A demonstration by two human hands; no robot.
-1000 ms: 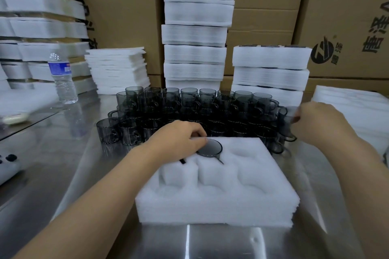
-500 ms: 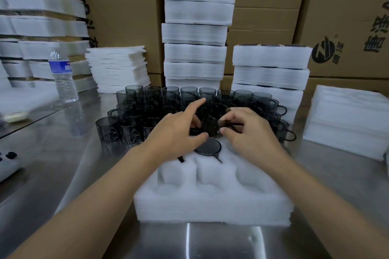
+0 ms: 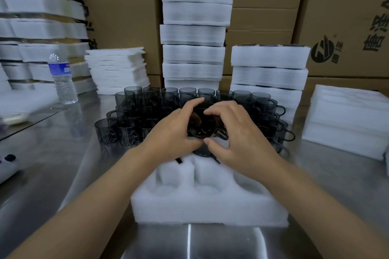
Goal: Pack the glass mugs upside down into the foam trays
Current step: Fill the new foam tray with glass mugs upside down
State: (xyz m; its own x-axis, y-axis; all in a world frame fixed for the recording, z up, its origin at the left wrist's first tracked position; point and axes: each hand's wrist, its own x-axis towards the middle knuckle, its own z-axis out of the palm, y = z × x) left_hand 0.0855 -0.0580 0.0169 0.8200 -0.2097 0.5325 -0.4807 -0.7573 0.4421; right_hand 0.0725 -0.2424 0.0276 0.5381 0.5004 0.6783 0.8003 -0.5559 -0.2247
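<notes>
A white foam tray (image 3: pixel 210 206) with round pockets lies on the steel table in front of me. Both hands hold one dark smoked-glass mug (image 3: pixel 201 125) above the tray's far edge, its round end facing me. My left hand (image 3: pixel 170 132) grips its left side with thumb and fingers. My right hand (image 3: pixel 237 132) grips its right side. Just below them an upside-down mug (image 3: pixel 203 152) sits in a far pocket, mostly hidden by my hands. Behind stands a cluster of several upright mugs (image 3: pixel 134 111).
Stacks of foam trays (image 3: pixel 195 33) (image 3: pixel 269 69) and foam sheets (image 3: pixel 117 69) (image 3: pixel 349 118) ring the table's back and right. A water bottle (image 3: pixel 63 80) stands at the left. Cardboard boxes (image 3: pixel 336 17) form the back wall. A grey device (image 3: pixel 6 164) lies at the left edge.
My right hand brought a mug in from the right to the centre, and my left hand rose from the tray to take its other side. Both now turn it over the tray.
</notes>
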